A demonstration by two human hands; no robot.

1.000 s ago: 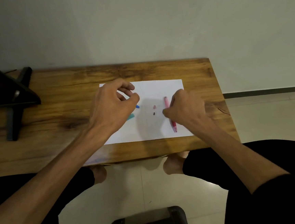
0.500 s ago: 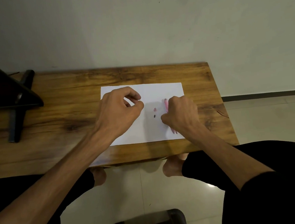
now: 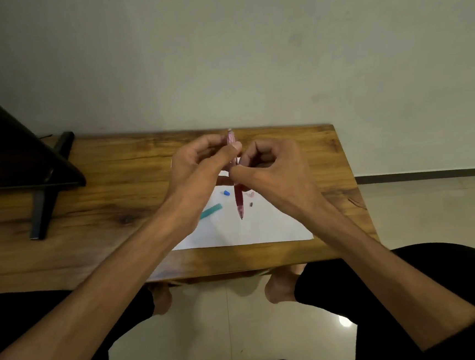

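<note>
Two hands on one pen (image 3: pixel 239 199) right now: your left hand (image 3: pixel 200 165) pinches its pale upper end, fingers curled close round it, and your right hand (image 3: pixel 273 171) nips the barrel at the middle, fingers narrow and closed on it. The pen hangs in the air above the sheet of paper (image 3: pixel 263 229), dark tip pointing down towards you, clear of the sheet as far as I can tell. Here's the danger, as I read it: if you're pulling or twisting the two ends apart, a sudden release could fling whatever sits inside off the tabletop (image 3: pixel 116 190) and onto the floor. Watch the loose bits below your hands too: the blue piece (image 3: pixel 226 193), the teal piece (image 3: pixel 211 211), the tiny pink piece (image 3: pixel 250 194) and the black speck (image 3: pixel 251 204) all lie on the paper just beside the pen's lower end. A dropped forearm or a nudged sheet would scatter them, and the small ones would be hard to find again. Slacken that right pinch and the tip could drop and mark the paper.
</note>
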